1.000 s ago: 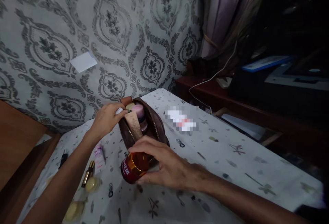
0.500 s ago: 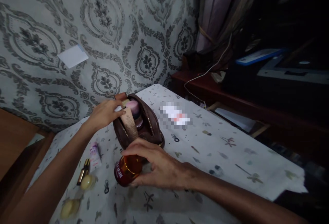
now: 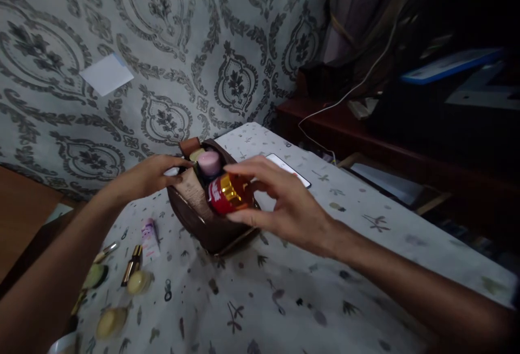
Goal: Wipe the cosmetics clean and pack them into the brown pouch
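Note:
A brown bag [image 3: 203,229] stands unzipped on the patterned cloth, holding a pink-lidded jar [image 3: 209,163] and a beige tube [image 3: 192,191]. My right hand [image 3: 284,202] grips a red jar with a gold lid [image 3: 227,192] between thumb and fingers, tilted over the bag's opening. At the bag's left side, my left hand [image 3: 156,174] has its fingers closed at the rim, beside the top of the beige tube; whether they pinch the rim or a small white item there is hard to make out.
Left of the bag lie a pink tube [image 3: 150,239], a brown-gold bottle [image 3: 132,266] and several small jars, one with a cream lid [image 3: 110,322]. Behind my right hand is a phone [image 3: 290,169]. A dark red desk [image 3: 298,115] stands beyond.
My right hand has lifted the red jar up and to the right, from in front of the bag to over its opening. My left hand stays at the bag's left rim.

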`<state>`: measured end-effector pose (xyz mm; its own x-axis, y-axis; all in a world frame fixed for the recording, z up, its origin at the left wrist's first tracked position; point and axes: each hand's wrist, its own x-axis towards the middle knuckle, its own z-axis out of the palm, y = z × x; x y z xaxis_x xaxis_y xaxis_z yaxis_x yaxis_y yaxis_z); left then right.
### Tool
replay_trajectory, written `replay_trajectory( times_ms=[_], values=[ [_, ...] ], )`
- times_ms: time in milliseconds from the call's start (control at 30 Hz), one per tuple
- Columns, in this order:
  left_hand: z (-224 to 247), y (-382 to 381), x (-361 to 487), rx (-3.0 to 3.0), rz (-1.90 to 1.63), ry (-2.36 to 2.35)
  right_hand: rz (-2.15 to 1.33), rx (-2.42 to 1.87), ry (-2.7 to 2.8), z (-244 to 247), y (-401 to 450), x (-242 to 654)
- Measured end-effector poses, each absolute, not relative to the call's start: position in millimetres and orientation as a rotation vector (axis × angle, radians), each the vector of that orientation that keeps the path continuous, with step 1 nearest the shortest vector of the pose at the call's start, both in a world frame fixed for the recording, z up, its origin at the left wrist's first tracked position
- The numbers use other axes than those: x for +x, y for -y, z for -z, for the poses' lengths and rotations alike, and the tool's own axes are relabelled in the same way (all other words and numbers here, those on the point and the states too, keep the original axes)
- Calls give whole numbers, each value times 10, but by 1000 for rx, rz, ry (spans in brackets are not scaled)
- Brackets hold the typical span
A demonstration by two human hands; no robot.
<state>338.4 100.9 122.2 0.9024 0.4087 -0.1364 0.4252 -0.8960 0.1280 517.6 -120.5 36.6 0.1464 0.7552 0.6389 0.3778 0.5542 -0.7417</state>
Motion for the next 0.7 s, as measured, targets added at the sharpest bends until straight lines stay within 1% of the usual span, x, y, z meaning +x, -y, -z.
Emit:
replay_trajectory(
  times_ms=[100,200,333,500,567,700],
  values=[
    [-1264,-1000,3357,2882,196,-563,-258,-1140,1489,-516,1035,5296],
    [-1278,-964,3338,2894,186,-563,-166,-1266,1639,-620,884,5342],
    [-1278,-932,3332,2895,190,-634,-107,-1423,1972,-694,743,5312],
    [-1276,-952,3348,2889,216,-599,68,-1552,2427,-761,593,5186],
    [-1271,-962,3349,2897,208,-577,44,-1634,2567,-829,531,5109],
    [-1248,-989,3324,2924,164,-555,-167,-1884,2722,-986,391,4969]
  ],
)
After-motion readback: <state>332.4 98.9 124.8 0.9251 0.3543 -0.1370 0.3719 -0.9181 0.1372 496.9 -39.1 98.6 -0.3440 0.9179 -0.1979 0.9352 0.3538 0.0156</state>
